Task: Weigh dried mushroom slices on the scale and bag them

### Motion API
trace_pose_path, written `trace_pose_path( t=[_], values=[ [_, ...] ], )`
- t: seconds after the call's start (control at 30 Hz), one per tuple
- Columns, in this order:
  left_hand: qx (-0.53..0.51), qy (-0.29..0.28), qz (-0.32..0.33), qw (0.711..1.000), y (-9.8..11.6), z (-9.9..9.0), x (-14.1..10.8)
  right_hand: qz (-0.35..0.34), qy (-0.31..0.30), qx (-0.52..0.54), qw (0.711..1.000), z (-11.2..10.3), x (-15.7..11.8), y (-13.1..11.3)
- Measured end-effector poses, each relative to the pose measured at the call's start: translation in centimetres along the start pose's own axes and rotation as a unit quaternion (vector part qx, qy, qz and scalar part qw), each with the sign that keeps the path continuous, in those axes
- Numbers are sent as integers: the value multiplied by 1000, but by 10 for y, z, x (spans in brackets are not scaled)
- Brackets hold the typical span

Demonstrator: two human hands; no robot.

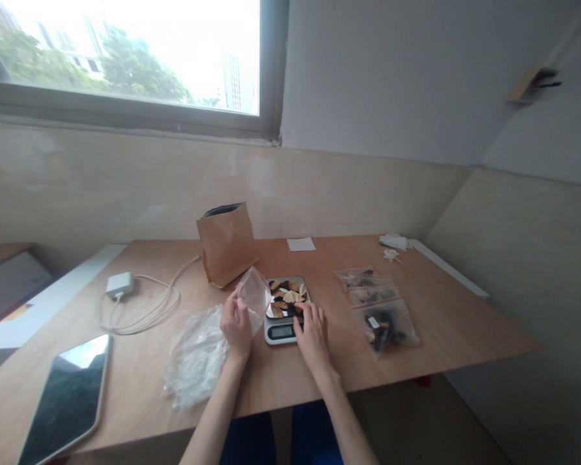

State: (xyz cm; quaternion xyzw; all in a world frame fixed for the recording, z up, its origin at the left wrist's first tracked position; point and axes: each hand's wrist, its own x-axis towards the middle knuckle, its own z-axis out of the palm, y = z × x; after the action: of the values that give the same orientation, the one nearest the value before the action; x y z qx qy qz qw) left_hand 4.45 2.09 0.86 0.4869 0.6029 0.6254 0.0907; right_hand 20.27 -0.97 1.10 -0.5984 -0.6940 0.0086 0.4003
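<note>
A small digital scale (pixel 275 334) lies on the wooden table, with dried pale and dark slices (pixel 291 297) spread over its platform. My left hand (pixel 237 323) is closed on a clear zip bag (pixel 254 297), held with its mouth open at the scale's left edge. My right hand (pixel 312 329) is at the scale's right side, thumb and fingertips closed on a dark slice at the front of the pile. A heap of clear plastic bags (pixel 196 355) lies left of my left hand.
An upright brown paper bag (pixel 227 242) stands behind the scale. Filled zip bags (pixel 385 323) lie at the right. A tablet (pixel 72 394), a white charger (pixel 119 285) with its cable, a white paper (pixel 301 244) and crumpled tissue (pixel 393 241) are also on the table (pixel 445 316).
</note>
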Motion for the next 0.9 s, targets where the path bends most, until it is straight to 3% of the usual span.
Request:
trace_pose_path(
  t=[0.13, 0.3, 0.47, 0.63, 0.9],
  values=[
    [-2, 4, -4, 1000, -2, 2, 0, 9, 29, 28, 999, -4, 4, -4],
    [-16, 11, 9, 1000, -8, 6, 1, 39, 73, 136, 987, -10, 30, -31],
    [-39, 0, 47, 998, -10, 6, -1, 8, 39, 170, 985, -6, 53, -56],
    [-52, 12, 40, 998, -10, 6, -3, 3, 53, 176, 983, 4, 35, -45],
    [-73, 21, 57, 995, -7, 6, -4, -74, -70, 13, 995, 8, 7, -30]
  ],
)
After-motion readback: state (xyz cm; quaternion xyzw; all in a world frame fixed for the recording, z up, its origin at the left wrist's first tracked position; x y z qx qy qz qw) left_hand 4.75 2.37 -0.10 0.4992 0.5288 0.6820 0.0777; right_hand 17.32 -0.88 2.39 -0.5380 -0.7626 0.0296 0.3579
